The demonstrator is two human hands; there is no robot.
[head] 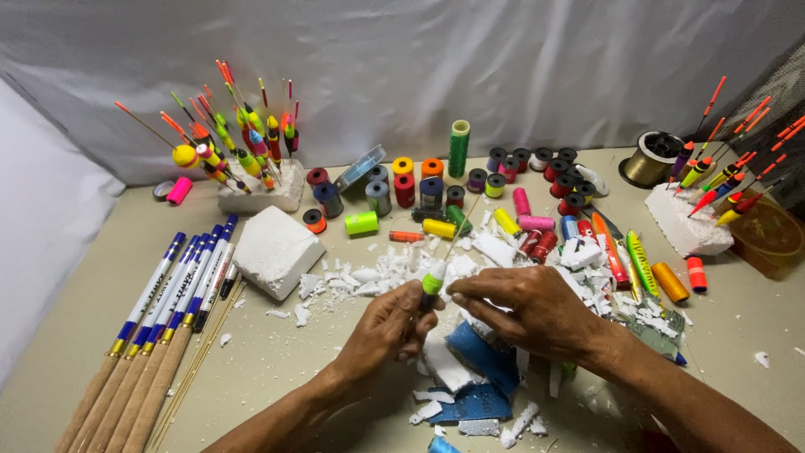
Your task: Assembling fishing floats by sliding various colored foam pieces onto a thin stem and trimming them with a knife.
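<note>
While the left hand (387, 325) curls tight round the lower body of a small fishing float (432, 279), the right hand (524, 309) meets it from the other side, fingertips (458, 297) pinched at the float's green-and-white upper part. So both hands are grasping the one float, held upright just above the table (101, 252), its thin stem rising twd the spools.

Taking that float as the marker: directly below it & under the hands lie blue sheets of abrasive paper (482, 361) w/ white foam slabs and crumbs on top. Just behind the float, a drift of white foam scraps (377, 273) spreads across the table. Left of the float sits a big white foam block (274, 249), tilted a bit. Further left, a row of rod handles (159, 335) w/ cork grips & blue-white shafts lies side by side, thin bamboo sticks just beside them. Behind-left of the float, a foam base (264, 195) stands stuck full of bright floats on wire stems. Straight behind it, approx. two rows of thread spools (432, 189) in red, orange, yellow, grey; a tall green spool (459, 147) stands upright at the back. Right of the float lie fish-shaped lures (641, 260) and an orange cylinder. Far right, another foam chunk (688, 222) holds more floats, and a big reel of line (650, 159) sits behind that.
</note>
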